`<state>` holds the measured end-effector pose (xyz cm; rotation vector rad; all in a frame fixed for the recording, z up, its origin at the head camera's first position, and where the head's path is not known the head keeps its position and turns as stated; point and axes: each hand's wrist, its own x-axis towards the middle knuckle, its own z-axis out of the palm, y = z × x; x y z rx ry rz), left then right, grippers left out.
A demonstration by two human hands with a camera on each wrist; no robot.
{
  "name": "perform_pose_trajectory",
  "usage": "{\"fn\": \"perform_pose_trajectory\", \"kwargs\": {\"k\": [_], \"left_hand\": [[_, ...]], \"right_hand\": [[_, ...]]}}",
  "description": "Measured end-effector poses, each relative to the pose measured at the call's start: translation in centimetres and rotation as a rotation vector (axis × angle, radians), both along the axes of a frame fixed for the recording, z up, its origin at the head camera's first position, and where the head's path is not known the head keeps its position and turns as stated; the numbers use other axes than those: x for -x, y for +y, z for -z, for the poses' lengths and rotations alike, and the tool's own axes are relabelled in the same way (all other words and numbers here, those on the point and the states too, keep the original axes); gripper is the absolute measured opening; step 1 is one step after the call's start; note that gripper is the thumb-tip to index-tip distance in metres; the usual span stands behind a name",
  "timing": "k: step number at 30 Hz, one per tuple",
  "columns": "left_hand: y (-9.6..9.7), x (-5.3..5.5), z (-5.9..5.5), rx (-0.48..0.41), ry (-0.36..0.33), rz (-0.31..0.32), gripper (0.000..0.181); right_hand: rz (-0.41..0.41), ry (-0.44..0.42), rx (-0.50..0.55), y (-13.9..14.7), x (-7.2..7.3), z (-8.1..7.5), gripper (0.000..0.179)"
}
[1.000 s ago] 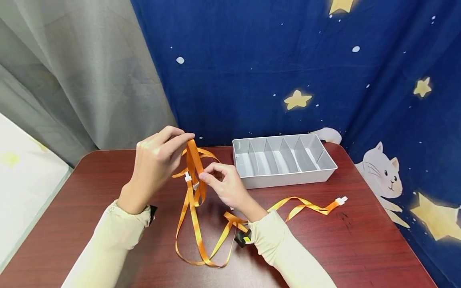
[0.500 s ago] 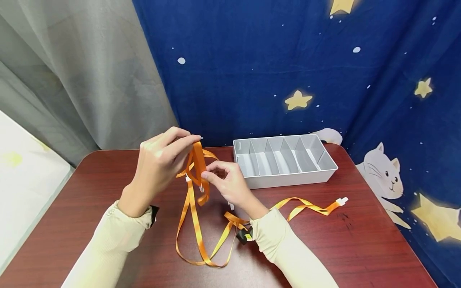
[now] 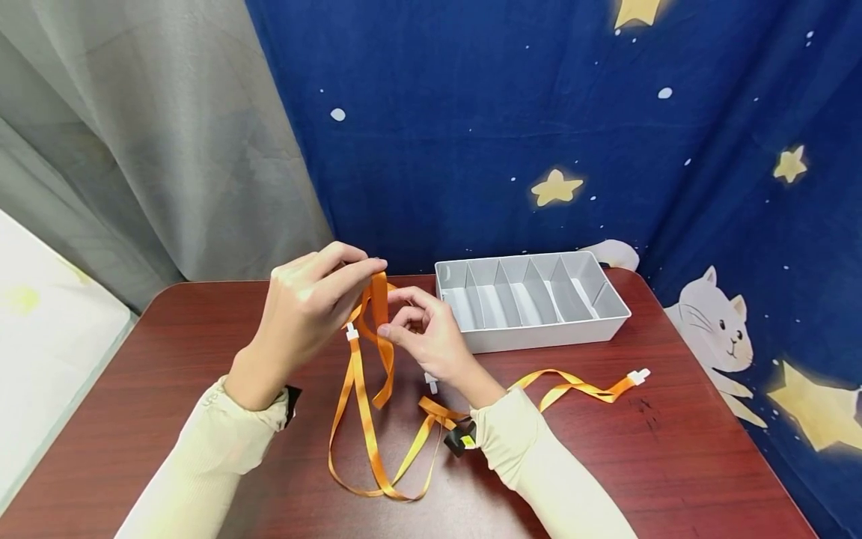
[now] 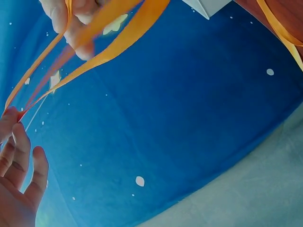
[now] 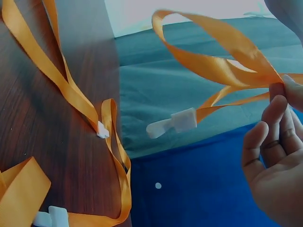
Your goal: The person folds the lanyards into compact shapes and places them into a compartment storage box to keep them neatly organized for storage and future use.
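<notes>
At lower centre, orange ribbon lanyards (image 3: 371, 443) loop over the red-brown wooden surface (image 3: 168, 419). Mid-frame, left hand (image 3: 306, 303) and right hand (image 3: 434, 338), each grip pinching, hold up 1 satiny, twisted orange strap (image 3: 380, 299) with white plastic clip (image 5: 184, 120). Beyond, centre right: grey plastic divided box (image 3: 545, 335).

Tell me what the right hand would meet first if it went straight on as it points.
Beyond the orange lanyard at its fingertips, the right hand would probably meet the left hand first. Depth is hard to judge in the head view, so it might pass in front or behind.
</notes>
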<state>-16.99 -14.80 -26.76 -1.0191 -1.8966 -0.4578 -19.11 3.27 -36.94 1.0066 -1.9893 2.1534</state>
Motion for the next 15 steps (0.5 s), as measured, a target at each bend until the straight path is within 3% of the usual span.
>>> {"fn": "perform_pose_trajectory", "kwargs": {"k": [6, 11, 15], "left_hand": [[0.14, -0.35, -0.07, 0.006, -0.014, 0.015, 0.016], [0.41, -0.66, -0.25, 0.001, -0.018, 0.035, 0.021], [0.45, -0.84, -0.51, 0.03, 0.001, 0.047, 0.023]], "right_hand": [[-0.035, 0.0, -0.028, 0.18, 0.02, -0.25, 0.05], [-0.039, -0.013, -0.041, 0.19, -0.13, -0.47, 0.054], [-0.091, 0.004, -0.024, 0.11, -0.14, -0.56, 0.052]]}}
